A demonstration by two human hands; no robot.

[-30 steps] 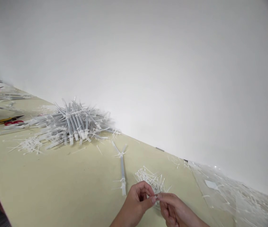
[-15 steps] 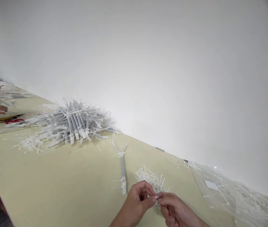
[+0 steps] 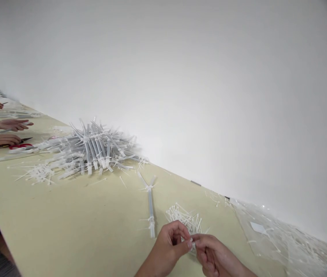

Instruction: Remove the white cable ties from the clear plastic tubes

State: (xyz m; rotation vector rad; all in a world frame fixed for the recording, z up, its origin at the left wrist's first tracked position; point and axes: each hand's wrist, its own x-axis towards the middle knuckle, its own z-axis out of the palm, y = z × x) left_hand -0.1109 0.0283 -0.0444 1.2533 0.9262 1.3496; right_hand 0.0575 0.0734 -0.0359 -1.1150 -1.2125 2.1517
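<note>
My left hand [image 3: 171, 246] and my right hand [image 3: 217, 254] meet low in the view, fingertips almost touching. Both pinch a small white cable tie [image 3: 191, 241], mostly covered by the fingers. Just behind them lies a loose heap of white cable ties [image 3: 185, 217], partly hidden by my hands. Left of my left hand, a Y-shaped clear tube assembly [image 3: 151, 206] rests on the table, its two thin branches pointing away from me. Cable ties with tails sticking out are fastened around it near the fork and near its lower end.
A large pile of similar tube assemblies [image 3: 97, 148] lies against the wall, with scattered cable ties [image 3: 42, 173] before it. Clear plastic bags [image 3: 293, 242] lie at right. Co-workers' hands [image 3: 12, 138] reach in at far left, near red-handled scissors [image 3: 20, 146].
A co-worker's hands have reached farther in from the left, one now over the yellow-handled tool. My own hands keep their pinch with barely any movement; the view has shifted slightly.
</note>
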